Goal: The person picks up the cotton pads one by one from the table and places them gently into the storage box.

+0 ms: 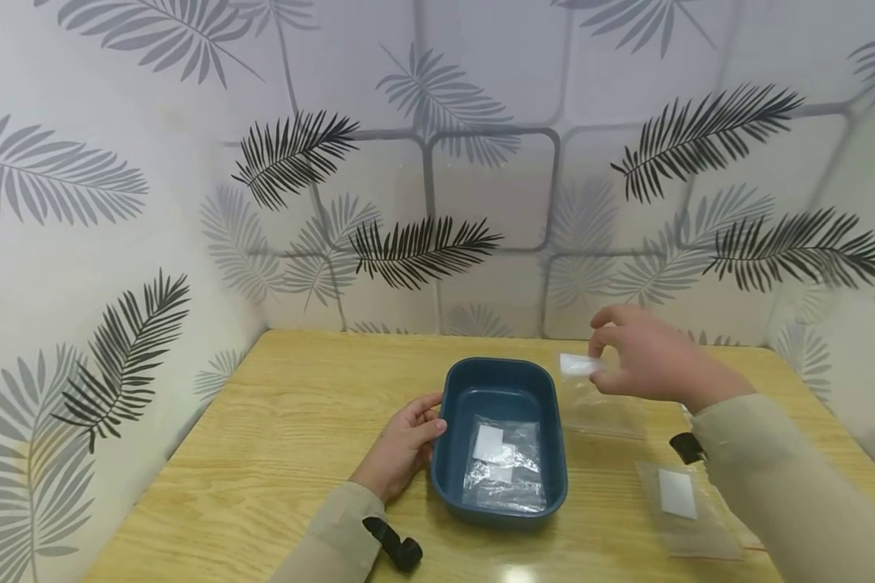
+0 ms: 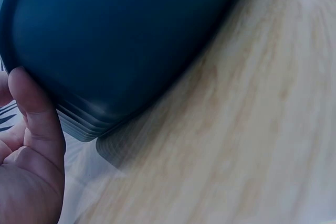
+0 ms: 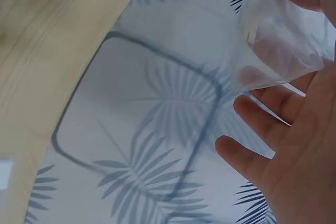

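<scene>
Over the wood-grained bench point(image 1: 321, 380), the right hand point(image 1: 649, 356) pinches a clear, filmy bag point(image 1: 601, 413) narrowly between thumb and fingers, lower fingers spread, near the round-cornered blue tray point(image 1: 499, 376)! The left hand point(image 1: 404, 445) grips the tray's smooth rim; inside, glossy, crinkled plastic point(image 1: 525, 445) shows white rectangles.

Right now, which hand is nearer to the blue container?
Left. The left hand grips the blue container at its left side; the right hand is apart from it, to its right, pinching a clear bag.
</scene>
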### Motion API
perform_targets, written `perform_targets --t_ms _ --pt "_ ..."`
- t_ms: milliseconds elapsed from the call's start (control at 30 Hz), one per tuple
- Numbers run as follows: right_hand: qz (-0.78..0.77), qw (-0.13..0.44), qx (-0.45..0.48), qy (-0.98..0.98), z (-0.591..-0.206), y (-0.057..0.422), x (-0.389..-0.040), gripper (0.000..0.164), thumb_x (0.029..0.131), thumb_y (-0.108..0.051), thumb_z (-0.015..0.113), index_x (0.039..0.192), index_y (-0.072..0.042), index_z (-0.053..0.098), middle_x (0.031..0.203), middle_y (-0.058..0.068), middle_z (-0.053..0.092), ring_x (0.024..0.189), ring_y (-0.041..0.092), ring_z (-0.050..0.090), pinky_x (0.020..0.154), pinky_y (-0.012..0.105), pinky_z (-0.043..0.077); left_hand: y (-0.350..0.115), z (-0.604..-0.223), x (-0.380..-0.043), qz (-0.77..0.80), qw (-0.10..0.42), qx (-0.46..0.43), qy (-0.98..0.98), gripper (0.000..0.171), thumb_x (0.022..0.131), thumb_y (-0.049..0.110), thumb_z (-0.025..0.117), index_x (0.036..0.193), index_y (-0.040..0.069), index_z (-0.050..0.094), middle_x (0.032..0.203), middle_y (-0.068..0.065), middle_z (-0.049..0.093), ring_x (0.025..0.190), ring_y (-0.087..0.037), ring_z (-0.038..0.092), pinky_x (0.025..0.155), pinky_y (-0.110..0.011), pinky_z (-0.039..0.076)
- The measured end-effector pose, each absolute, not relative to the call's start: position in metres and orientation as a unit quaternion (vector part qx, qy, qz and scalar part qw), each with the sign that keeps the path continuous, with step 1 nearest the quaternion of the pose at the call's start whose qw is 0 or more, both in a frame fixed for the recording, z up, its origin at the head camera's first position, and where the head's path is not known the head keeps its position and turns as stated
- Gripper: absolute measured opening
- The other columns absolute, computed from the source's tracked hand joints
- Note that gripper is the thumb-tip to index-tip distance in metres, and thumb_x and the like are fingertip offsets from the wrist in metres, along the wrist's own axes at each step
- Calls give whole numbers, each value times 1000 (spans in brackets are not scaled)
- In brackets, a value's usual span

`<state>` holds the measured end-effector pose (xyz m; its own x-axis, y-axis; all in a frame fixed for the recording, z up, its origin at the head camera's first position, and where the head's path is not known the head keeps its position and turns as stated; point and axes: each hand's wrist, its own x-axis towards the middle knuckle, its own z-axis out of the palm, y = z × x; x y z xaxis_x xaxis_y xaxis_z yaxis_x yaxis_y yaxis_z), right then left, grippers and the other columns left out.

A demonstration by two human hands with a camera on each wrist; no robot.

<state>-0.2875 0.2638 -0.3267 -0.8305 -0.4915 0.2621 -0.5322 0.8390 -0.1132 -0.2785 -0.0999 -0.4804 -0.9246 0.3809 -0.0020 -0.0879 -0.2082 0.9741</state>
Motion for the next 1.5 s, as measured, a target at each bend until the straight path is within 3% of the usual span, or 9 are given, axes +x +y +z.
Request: perform_targets --t_ms 400,933,1500 --pt "110 123 297 -940 -313 236 -280 16 79 -31 79 88 -21 70 128 11 57 113 36 55 91 54 47 -99 -482 -278 766 150 121 613 51 102 1 54 151 0 41 106 -10 53 77 -14 55 59 -23 46" --pt "140 107 321 -931 -340 185 -283 15 80 -35 77 85 -24 68 128 8 57 113 32 55 94 49 47 -100 -483 -279 768 149 117 611 50 102 2 55 150 1 43 105 -8 54 77 -15 55 59 -23 46" --pt "137 86 301 -940 -371 158 -292 20 82 -40 76 89 -23 67 131 9 55 105 27 58 86 44 51 -100 -483 -279 770 152 126 607 50 102 4 56 150 2 43 103 -6 53 78 -15 55 60 -24 46"
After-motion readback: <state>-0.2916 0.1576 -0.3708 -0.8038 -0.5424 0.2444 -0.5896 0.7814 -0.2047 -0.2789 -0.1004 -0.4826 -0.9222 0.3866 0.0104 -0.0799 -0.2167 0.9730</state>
